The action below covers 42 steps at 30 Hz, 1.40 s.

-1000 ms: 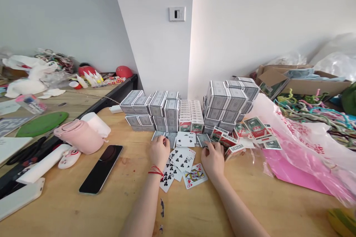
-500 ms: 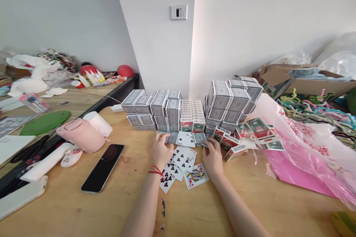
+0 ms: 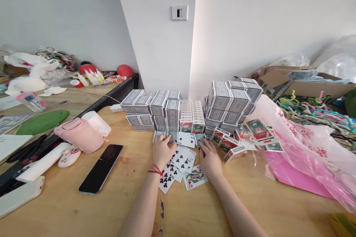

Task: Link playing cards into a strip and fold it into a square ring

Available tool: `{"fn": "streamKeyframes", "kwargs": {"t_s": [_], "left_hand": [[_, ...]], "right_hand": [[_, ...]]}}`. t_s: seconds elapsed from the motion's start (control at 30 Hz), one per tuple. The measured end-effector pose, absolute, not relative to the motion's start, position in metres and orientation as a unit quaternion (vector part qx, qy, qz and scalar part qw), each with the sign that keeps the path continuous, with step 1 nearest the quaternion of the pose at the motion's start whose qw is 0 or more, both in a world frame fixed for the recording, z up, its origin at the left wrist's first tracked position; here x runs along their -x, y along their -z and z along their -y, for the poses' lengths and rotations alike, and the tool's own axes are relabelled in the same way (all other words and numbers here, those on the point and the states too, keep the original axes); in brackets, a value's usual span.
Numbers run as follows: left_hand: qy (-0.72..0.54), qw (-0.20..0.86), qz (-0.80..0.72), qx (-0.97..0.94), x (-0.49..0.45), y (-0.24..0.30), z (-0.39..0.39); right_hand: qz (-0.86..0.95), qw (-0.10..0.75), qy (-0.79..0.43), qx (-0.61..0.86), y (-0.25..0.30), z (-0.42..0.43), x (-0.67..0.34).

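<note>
A row of playing cards lies in front of the stacked boxes. The two of spades (image 3: 185, 139) is face up in its middle, with grey-backed cards (image 3: 172, 136) at the left and another grey-backed card (image 3: 199, 138) at the right. My left hand (image 3: 163, 151) rests on the left cards, fingers spread and thumb apart. Stretched forward, the fingers of my right hand (image 3: 210, 160) touch the right card. Between my wrists lie loose face-up club cards (image 3: 183, 158), a ten of clubs (image 3: 165, 180) and a queen of hearts (image 3: 195, 177).
Grey-patterned card packs (image 3: 158, 103) are stacked behind, taller at the right (image 3: 230, 100). Red and green card boxes (image 3: 229, 142) lie loose beside pink plastic wrapping (image 3: 300, 144). On the left are a phone (image 3: 101, 168), a pink cup (image 3: 80, 135) and a white roll (image 3: 44, 163).
Both hands have shifted from the outer ends of the card row onto its top, fingers now lying flatter. My right hand has moved slightly left. The view has turned a little.
</note>
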<state>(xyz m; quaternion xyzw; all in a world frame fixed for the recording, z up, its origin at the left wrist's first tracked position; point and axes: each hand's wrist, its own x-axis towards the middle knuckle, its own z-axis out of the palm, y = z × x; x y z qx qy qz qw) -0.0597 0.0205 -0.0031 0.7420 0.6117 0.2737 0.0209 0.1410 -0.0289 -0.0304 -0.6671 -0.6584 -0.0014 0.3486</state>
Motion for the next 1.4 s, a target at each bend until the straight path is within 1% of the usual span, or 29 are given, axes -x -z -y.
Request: {"fn": "streamKeyframes", "kwargs": {"t_s": [0.1, 0.23, 0.33, 0.5, 0.87, 1.17, 1.3, 1.4], "left_hand": [[-0.283, 0.017, -0.616, -0.736, 0.061, 0.001, -0.021], [-0.337, 0.011, -0.623, -0.706, 0.064, -0.005, -0.019], [-0.361, -0.008, -0.654, -0.665, 0.069, -0.005, -0.017], [-0.315, 0.006, -0.657, -0.685, 0.071, 0.001, -0.017], [-0.297, -0.011, -0.644, -0.705, 0.057, 0.002, -0.016], [-0.284, -0.013, -0.665, -0.691, 0.055, 0.000, -0.015], [-0.287, -0.016, -0.656, -0.698, 0.055, 0.002, -0.015], [-0.293, -0.024, -0.658, -0.693, 0.054, 0.002, -0.016]], "right_hand": [[0.637, 0.363, 0.011, 0.680, 0.029, 0.029, -0.143], [0.617, 0.393, 0.016, 0.681, 0.032, 0.026, -0.146], [0.625, 0.398, 0.007, 0.671, 0.035, 0.024, -0.147], [0.641, 0.387, -0.011, 0.663, 0.037, 0.022, -0.147], [0.628, 0.400, -0.028, 0.667, 0.033, 0.025, -0.147], [0.573, 0.457, -0.029, 0.679, 0.028, 0.027, -0.145], [0.538, 0.472, -0.001, 0.698, 0.026, 0.028, -0.143], [0.529, 0.501, 0.026, 0.685, 0.023, 0.029, -0.142]]}}
